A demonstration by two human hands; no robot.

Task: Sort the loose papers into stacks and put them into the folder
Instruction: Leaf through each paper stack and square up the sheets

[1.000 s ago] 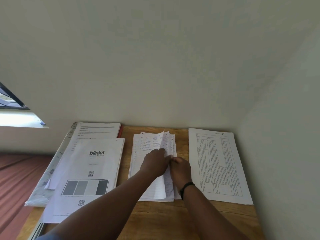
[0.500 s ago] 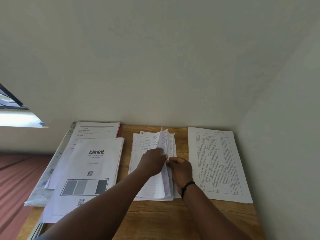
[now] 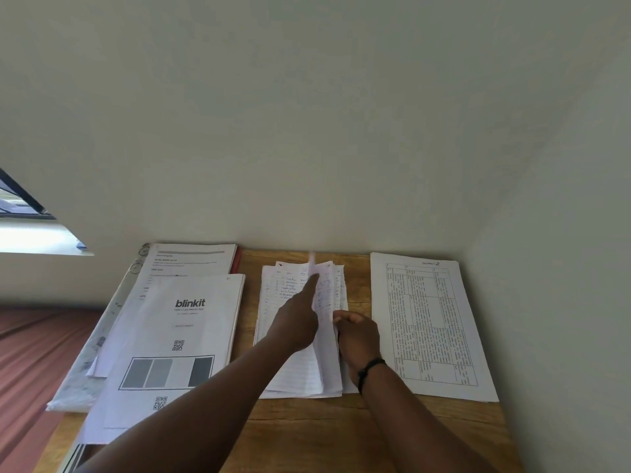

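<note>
A stack of handwritten lined papers (image 3: pixel 293 373) lies in the middle of the wooden table (image 3: pixel 307 431). One of its sheets (image 3: pixel 324 302) stands lifted on edge between my hands. My left hand (image 3: pixel 295 320) lies against the sheet's left face, with its index finger stretched straight up along it. My right hand (image 3: pixel 358 336), a black band on its wrist, pinches the right edges of the stack's sheets with curled fingers. A clear plastic folder (image 3: pixel 99 339) lies at the table's left under two printed stacks.
A printed stack with a "blinkit" cover (image 3: pixel 184 322) lies on the left, overlapping another printed stack (image 3: pixel 191 261) behind it. A sheet with a printed table (image 3: pixel 426 322) lies on the right near the side wall. Walls close the back and the right.
The lifted sheet has risen higher. My left hand slid up along it, and its index finger has stretched out. My right hand stays at the stack's right edge.
</note>
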